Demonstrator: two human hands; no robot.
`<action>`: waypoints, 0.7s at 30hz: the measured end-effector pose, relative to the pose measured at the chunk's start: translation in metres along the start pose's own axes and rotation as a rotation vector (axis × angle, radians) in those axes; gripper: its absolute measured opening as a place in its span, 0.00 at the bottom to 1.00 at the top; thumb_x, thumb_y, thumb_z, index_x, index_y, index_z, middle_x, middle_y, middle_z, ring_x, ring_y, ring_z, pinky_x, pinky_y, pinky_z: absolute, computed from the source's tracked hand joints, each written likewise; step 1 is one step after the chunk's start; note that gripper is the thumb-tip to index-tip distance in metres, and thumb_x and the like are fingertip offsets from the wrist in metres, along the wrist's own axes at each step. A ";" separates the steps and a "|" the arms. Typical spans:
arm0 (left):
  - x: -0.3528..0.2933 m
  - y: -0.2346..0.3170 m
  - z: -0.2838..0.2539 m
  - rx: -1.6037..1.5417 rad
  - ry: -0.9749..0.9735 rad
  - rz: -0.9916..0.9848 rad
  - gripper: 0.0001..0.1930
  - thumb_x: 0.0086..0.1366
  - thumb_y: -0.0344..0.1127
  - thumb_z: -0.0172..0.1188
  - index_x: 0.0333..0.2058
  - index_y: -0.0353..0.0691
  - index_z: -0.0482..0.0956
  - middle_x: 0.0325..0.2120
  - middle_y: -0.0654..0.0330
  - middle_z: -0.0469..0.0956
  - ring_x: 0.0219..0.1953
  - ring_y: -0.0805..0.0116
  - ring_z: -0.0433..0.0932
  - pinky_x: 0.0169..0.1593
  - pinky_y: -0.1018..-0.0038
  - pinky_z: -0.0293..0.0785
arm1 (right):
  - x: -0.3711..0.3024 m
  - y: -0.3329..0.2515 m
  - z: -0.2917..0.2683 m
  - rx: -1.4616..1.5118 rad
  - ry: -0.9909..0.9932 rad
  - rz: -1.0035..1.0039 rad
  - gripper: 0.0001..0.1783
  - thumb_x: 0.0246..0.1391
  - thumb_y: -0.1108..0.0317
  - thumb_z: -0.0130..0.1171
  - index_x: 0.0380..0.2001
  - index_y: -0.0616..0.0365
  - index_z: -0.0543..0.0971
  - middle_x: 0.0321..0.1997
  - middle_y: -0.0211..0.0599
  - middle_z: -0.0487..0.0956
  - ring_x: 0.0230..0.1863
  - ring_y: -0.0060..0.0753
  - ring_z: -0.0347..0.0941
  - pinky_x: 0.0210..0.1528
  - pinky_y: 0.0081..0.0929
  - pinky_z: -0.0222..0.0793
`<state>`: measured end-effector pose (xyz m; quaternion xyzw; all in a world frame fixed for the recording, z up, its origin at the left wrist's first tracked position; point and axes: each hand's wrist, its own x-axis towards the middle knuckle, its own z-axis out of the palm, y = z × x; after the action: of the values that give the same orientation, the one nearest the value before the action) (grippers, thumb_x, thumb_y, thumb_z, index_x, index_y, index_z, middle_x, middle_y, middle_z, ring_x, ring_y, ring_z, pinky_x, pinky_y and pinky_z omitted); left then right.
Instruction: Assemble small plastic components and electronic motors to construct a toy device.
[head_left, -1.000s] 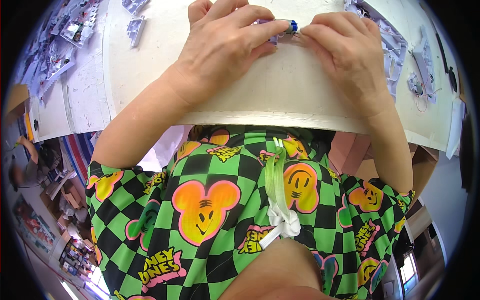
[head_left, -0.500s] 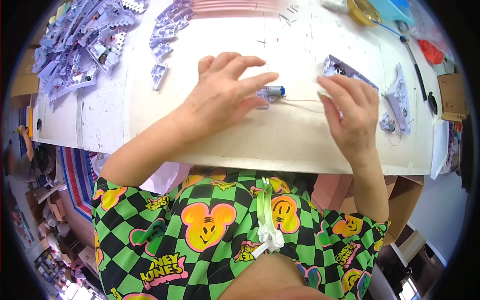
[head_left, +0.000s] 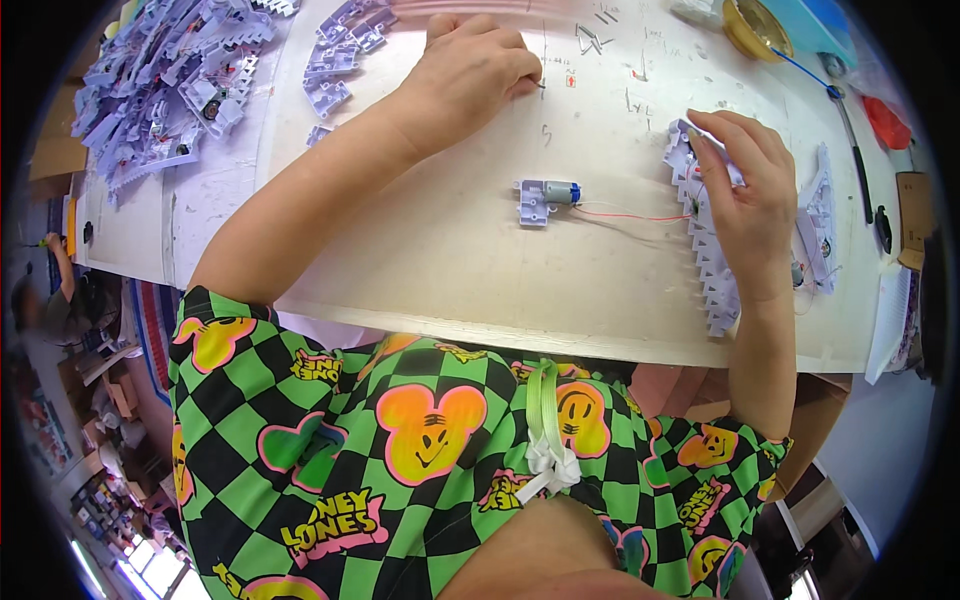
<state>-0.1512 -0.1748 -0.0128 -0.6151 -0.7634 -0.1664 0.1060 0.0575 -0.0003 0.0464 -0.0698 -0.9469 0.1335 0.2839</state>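
So the little silver motor with the blue end (head_left: 562, 193) is lying on the pale worktop (head_left: 450, 270), roughly between the two arms, and neither hand is on it. It sits against a boxy lavender bracket (head_left: 533, 208) at its left end, and a thin red wire (head_left: 630, 215) runs from the blue end over to a long lavender toothed part (head_left: 712, 265) on the right.

The right hand (head_left: 745, 175) is over the upper end of that toothed part, thumb and index a bit apart around its tip. Can't tell if they're really squeezing it, since the hand covers much of the piece. The left hand (head_left: 480, 62) is way out toward the far side, fingers curled in and tips close together — something small and dark shows right at the fingertips, but it's too tiny to say if it's pinched.

Past the left hand, a few thin metal pins (head_left: 592, 42) lie loose on the worktop. Left side has a big heap of lavender parts (head_left: 165, 95), with a short row of lavender brackets (head_left: 332, 62) next to it. Over on the right there's another lavender part (head_left: 822, 225) beyond the right wrist — plus a yellow bowl (head_left: 750, 35) up in the far corner, a red item (head_left: 886, 123) nearby, and a cardboard box (head_left: 912, 210) near the edge.
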 end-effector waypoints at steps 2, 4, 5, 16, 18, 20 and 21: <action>0.003 0.006 0.000 0.030 -0.094 -0.029 0.08 0.53 0.36 0.63 0.34 0.47 0.79 0.35 0.66 0.76 0.43 0.65 0.70 0.48 0.65 0.56 | -0.001 -0.002 0.006 0.007 -0.012 -0.088 0.07 0.46 0.73 0.60 0.32 0.55 0.80 0.33 0.33 0.79 0.35 0.35 0.73 0.42 0.31 0.64; -0.001 0.010 0.000 0.065 -0.185 -0.055 0.10 0.53 0.34 0.62 0.36 0.45 0.78 0.39 0.63 0.75 0.45 0.63 0.68 0.48 0.65 0.57 | 0.000 -0.006 0.014 -0.004 -0.014 -0.137 0.07 0.47 0.72 0.60 0.32 0.55 0.80 0.32 0.33 0.79 0.34 0.35 0.72 0.41 0.30 0.63; -0.005 0.011 0.002 0.030 -0.074 -0.041 0.07 0.54 0.33 0.60 0.33 0.44 0.77 0.37 0.62 0.75 0.44 0.62 0.68 0.48 0.65 0.58 | 0.000 -0.010 0.018 -0.020 -0.011 -0.192 0.06 0.47 0.72 0.60 0.32 0.54 0.80 0.31 0.32 0.79 0.34 0.35 0.72 0.40 0.30 0.63; -0.014 0.053 -0.034 -1.250 -0.194 -0.237 0.09 0.64 0.32 0.54 0.37 0.32 0.77 0.28 0.59 0.78 0.32 0.75 0.73 0.39 0.78 0.69 | -0.001 -0.034 0.020 0.559 -0.203 0.053 0.08 0.53 0.76 0.59 0.38 0.65 0.80 0.34 0.31 0.79 0.34 0.17 0.71 0.40 0.14 0.66; -0.015 0.055 -0.039 -1.330 -0.228 -0.290 0.11 0.65 0.34 0.54 0.38 0.30 0.77 0.28 0.63 0.77 0.33 0.81 0.69 0.39 0.81 0.69 | -0.002 -0.033 0.021 0.580 -0.222 0.065 0.07 0.53 0.77 0.58 0.37 0.65 0.79 0.34 0.30 0.79 0.35 0.18 0.71 0.41 0.14 0.66; -0.015 0.058 -0.035 -1.374 -0.258 -0.354 0.11 0.64 0.34 0.56 0.38 0.30 0.77 0.29 0.60 0.78 0.34 0.77 0.72 0.40 0.79 0.69 | -0.005 -0.031 0.022 0.610 -0.236 0.130 0.07 0.53 0.77 0.58 0.36 0.65 0.79 0.34 0.30 0.78 0.35 0.18 0.70 0.41 0.14 0.65; -0.016 0.059 -0.033 -1.405 -0.288 -0.422 0.12 0.62 0.34 0.58 0.39 0.31 0.77 0.30 0.57 0.78 0.35 0.73 0.74 0.41 0.77 0.70 | -0.008 -0.030 0.024 0.649 -0.243 0.190 0.06 0.53 0.77 0.58 0.36 0.66 0.78 0.34 0.30 0.78 0.36 0.18 0.70 0.42 0.14 0.65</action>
<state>-0.0919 -0.1911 0.0189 -0.3942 -0.5854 -0.5495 -0.4472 0.0485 -0.0356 0.0316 -0.0473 -0.8713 0.4604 0.1631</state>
